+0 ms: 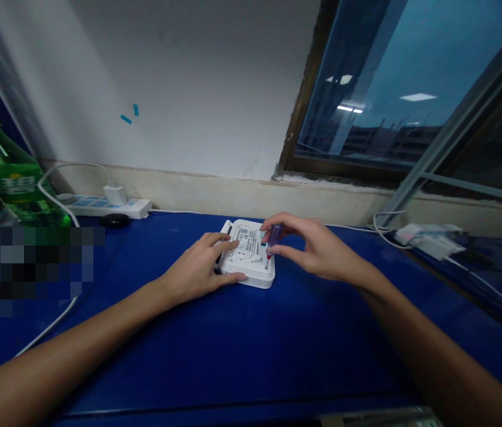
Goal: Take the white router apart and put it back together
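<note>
A white router (251, 274) lies on the blue table with its vented, labelled underside facing up. My left hand (200, 264) grips its left side, fingers over the top and thumb along the near edge. In my right hand (317, 246) is a small screwdriver with a clear purple handle (275, 234), pinched between thumb and fingers. The screwdriver points down, its red lower end over the router's near right corner. Whether the tip sits in a screw hole is too small to tell.
At the back left a power strip (137, 207) holds a white charger (115, 194), with a black round object (115, 220) in front. Green bottles (15, 172) stand at far left by a white cable. More adapters (429, 237) and cords lie at right. A wall and window border the blue table (233, 356).
</note>
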The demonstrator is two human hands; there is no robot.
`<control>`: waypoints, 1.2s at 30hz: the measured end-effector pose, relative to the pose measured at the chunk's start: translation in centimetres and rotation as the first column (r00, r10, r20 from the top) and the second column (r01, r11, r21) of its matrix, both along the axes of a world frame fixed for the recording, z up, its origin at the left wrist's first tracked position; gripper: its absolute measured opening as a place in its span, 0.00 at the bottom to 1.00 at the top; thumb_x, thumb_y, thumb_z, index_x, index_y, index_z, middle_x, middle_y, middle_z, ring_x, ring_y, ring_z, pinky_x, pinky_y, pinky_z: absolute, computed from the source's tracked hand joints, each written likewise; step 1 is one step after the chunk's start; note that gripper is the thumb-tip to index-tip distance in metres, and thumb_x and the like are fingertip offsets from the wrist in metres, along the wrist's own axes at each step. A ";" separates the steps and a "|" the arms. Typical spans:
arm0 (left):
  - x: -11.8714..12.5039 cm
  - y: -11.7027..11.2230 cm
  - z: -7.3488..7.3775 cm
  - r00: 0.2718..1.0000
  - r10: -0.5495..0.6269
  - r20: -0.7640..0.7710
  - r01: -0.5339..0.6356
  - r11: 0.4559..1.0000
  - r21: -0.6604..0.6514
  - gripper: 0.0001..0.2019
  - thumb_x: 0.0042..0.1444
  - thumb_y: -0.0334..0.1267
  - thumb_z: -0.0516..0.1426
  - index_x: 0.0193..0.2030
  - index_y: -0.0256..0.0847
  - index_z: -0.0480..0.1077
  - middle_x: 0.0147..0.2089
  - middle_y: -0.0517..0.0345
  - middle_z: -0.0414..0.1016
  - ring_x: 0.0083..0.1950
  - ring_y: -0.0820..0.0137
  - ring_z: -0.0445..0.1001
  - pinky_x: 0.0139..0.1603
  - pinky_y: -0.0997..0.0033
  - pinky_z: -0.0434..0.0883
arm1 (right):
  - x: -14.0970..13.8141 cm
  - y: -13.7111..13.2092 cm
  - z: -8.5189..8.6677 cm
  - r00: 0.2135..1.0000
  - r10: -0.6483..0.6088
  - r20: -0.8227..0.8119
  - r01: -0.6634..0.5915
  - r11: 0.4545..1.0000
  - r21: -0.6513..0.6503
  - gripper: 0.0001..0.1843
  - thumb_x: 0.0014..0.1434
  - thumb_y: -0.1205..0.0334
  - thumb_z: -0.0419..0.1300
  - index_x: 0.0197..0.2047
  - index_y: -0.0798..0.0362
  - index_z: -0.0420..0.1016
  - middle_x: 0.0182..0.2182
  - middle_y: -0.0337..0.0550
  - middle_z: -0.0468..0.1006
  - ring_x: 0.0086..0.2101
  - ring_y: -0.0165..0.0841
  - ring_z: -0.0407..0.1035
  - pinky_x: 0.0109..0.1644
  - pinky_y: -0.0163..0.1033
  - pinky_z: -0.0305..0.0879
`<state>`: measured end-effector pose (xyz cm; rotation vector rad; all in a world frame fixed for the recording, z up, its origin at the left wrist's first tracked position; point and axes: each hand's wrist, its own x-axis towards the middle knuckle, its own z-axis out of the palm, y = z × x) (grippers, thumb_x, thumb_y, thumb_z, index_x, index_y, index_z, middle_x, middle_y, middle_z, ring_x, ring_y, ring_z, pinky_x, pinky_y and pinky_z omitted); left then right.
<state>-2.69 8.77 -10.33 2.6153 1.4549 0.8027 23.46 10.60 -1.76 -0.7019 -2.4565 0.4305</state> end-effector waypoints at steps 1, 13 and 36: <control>0.0 0.0 0.0 1.000 0.003 -0.004 -0.003 1.000 0.000 0.39 0.56 0.66 0.59 0.66 0.42 0.66 0.66 0.43 0.67 0.67 0.53 0.65 0.67 0.50 0.65 | 0.2 0.1 -0.6 0.998 -0.004 -0.063 0.002 0.999 -0.034 0.19 0.63 0.65 0.63 0.57 0.47 0.71 0.47 0.43 0.79 0.44 0.35 0.75 0.50 0.42 0.72; 0.4 -0.5 0.7 0.993 0.050 -0.105 -0.041 0.995 0.088 0.35 0.57 0.65 0.59 0.62 0.41 0.70 0.62 0.44 0.72 0.61 0.51 0.70 0.60 0.48 0.71 | -0.5 0.1 -3.6 0.987 -0.044 -0.151 0.075 0.976 0.205 0.21 0.71 0.64 0.52 0.64 0.45 0.71 0.58 0.45 0.76 0.56 0.40 0.71 0.62 0.51 0.66; 0.4 -0.3 0.3 0.978 -0.038 -0.204 0.067 0.989 0.135 0.33 0.62 0.63 0.54 0.63 0.37 0.65 0.65 0.41 0.68 0.68 0.51 0.63 0.67 0.47 0.65 | -0.6 0.4 -3.1 0.897 -0.180 -0.403 0.251 0.959 0.130 0.13 0.64 0.55 0.64 0.49 0.49 0.81 0.38 0.44 0.79 0.37 0.34 0.73 0.44 0.42 0.70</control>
